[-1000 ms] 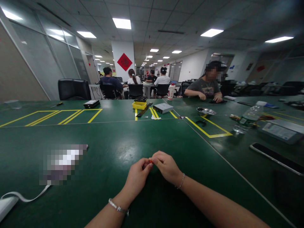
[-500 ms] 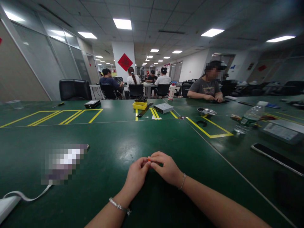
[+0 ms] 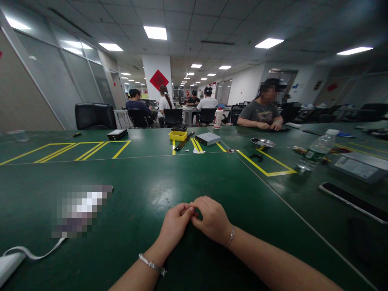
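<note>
My left hand [image 3: 175,225] and my right hand [image 3: 212,220] meet fingertip to fingertip just above the green table [image 3: 142,182], near its front edge. Both hands are closed in a pinch on one tiny object [image 3: 194,213]; only a dark sliver with a hint of red shows between the fingers. Each wrist wears a thin bracelet. The rest of the small object is hidden by my fingers.
A blurred flat item [image 3: 80,210] lies left of my hands, with a white strap [image 3: 27,252] trailing from it. A phone [image 3: 353,201], a water bottle [image 3: 318,149], a metal bowl [image 3: 262,142] and a yellow tray [image 3: 178,134] stand farther off. A person [image 3: 262,111] sits across at the right.
My hands have drawn slightly toward me and closed tighter together. The small orange-red piece that showed between the fingertips is now almost covered.
</note>
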Action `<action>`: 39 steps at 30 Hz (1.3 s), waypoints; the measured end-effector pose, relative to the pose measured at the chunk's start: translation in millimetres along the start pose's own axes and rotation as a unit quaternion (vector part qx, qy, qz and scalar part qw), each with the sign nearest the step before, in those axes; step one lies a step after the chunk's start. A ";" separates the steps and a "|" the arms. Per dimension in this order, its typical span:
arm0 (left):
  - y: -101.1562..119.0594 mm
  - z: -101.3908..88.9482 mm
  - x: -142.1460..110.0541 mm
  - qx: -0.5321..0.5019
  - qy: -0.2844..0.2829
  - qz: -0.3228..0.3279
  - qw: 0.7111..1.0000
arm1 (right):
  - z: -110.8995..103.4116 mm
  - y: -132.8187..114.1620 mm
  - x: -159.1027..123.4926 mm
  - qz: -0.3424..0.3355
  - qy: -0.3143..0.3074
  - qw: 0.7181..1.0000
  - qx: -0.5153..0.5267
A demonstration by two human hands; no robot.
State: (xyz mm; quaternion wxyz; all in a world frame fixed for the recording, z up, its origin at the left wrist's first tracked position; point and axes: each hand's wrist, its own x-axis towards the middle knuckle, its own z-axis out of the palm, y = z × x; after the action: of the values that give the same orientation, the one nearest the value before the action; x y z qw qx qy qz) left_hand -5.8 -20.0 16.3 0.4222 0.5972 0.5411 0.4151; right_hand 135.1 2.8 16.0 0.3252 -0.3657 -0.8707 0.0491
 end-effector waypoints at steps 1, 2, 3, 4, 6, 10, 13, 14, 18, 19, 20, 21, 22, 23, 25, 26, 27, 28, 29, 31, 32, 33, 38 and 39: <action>0.8 -0.2 -0.4 0.002 0.002 0.001 1.000 | -0.2 -0.4 -0.1 0.002 -0.004 1.000 -0.001; 1.3 -0.4 -0.7 0.002 0.004 0.001 1.000 | -0.2 -0.9 -0.1 0.004 -0.009 1.000 -0.004; 1.4 -0.5 -0.8 0.003 0.005 -0.002 1.000 | -0.2 -1.4 -0.2 0.006 -0.013 1.000 -0.008; 1.4 -0.5 -0.8 0.002 0.004 -0.005 1.000 | -0.1 -2.0 -0.3 0.008 -0.015 1.000 -0.014; 0.7 -0.4 -0.5 0.002 0.005 -0.007 1.000 | 0.2 -2.7 -0.4 0.012 -0.013 0.999 -0.032; -0.7 0.4 0.2 0.006 0.003 -0.007 1.000 | 1.1 -1.7 -0.7 0.012 -0.012 0.997 -0.077; -1.1 1.2 0.2 0.011 -0.001 -0.013 1.000 | 1.6 0.1 -0.5 0.004 -0.016 0.995 -0.099; -1.3 1.5 0.1 0.012 -0.001 -0.012 1.000 | 1.6 0.6 -0.4 0.002 -0.016 0.995 -0.102; -2.5 2.0 0.1 0.024 0.000 -0.008 1.000 | 1.0 0.8 -0.4 0.000 -0.024 0.994 -0.109; -2.8 2.0 0.2 0.031 0.001 -0.007 0.999 | 0.9 0.3 -0.6 -0.002 -0.027 0.993 -0.113; -3.0 1.8 0.3 0.036 0.001 -0.006 0.999 | 0.7 -0.2 -0.7 -0.004 -0.029 0.993 -0.118; -3.0 1.7 0.4 0.039 0.000 -0.005 0.999 | 0.3 -0.6 -0.5 -0.008 -0.032 0.992 -0.121; -2.9 1.5 0.4 0.039 -0.001 -0.003 0.999 | -0.6 -0.7 0.0 -0.012 -0.034 0.992 -0.122; -2.7 1.3 0.4 0.036 -0.004 -0.003 0.999 | -2.3 0.0 0.9 -0.013 -0.036 0.992 -0.120; -1.9 1.3 0.3 0.023 -0.009 -0.004 1.000 | -9.1 5.3 4.5 0.000 -0.037 0.992 -0.122; -1.5 1.4 0.2 0.013 -0.009 -0.006 1.000 | -14.8 10.9 6.9 0.018 -0.033 0.991 -0.129; -1.2 1.6 0.0 0.004 -0.009 -0.008 1.000 | -22.0 19.0 9.3 0.045 -0.028 0.988 -0.144; -1.0 1.8 -0.1 -0.003 -0.009 -0.010 1.000 | -30.8 29.8 11.4 0.081 -0.022 0.983 -0.165; -1.0 2.0 -0.3 -0.008 -0.008 -0.011 1.000 | -40.9 43.2 12.7 0.122 -0.016 0.974 -0.191; -0.9 2.1 -0.7 -0.002 -0.007 -0.011 1.000 | -63.9 76.2 11.1 0.218 -0.016 0.944 -0.247; -0.8 2.1 -0.9 0.005 -0.007 -0.011 1.000 | -75.9 94.6 7.6 0.269 -0.023 0.924 -0.272; -0.6 2.0 -1.2 0.010 -0.007 -0.010 1.000 | -87.8 113.2 2.3 0.322 -0.034 0.900 -0.292; 2.2 1.1 -2.1 0.024 -0.008 -0.008 1.000 | -131.5 186.6 -42.3 0.532 -0.060 0.785 -0.312; 2.7 1.0 -2.2 0.028 -0.008 -0.009 1.000 | -135.9 195.2 -51.2 0.560 -0.057 0.768 -0.305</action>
State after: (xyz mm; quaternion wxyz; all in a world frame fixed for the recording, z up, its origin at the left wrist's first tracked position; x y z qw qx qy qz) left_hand -4.2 -22.4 18.5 0.4135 0.6073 0.5543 0.3912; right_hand 361.6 89.9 32.3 0.0611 -0.8647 -0.4979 -0.0246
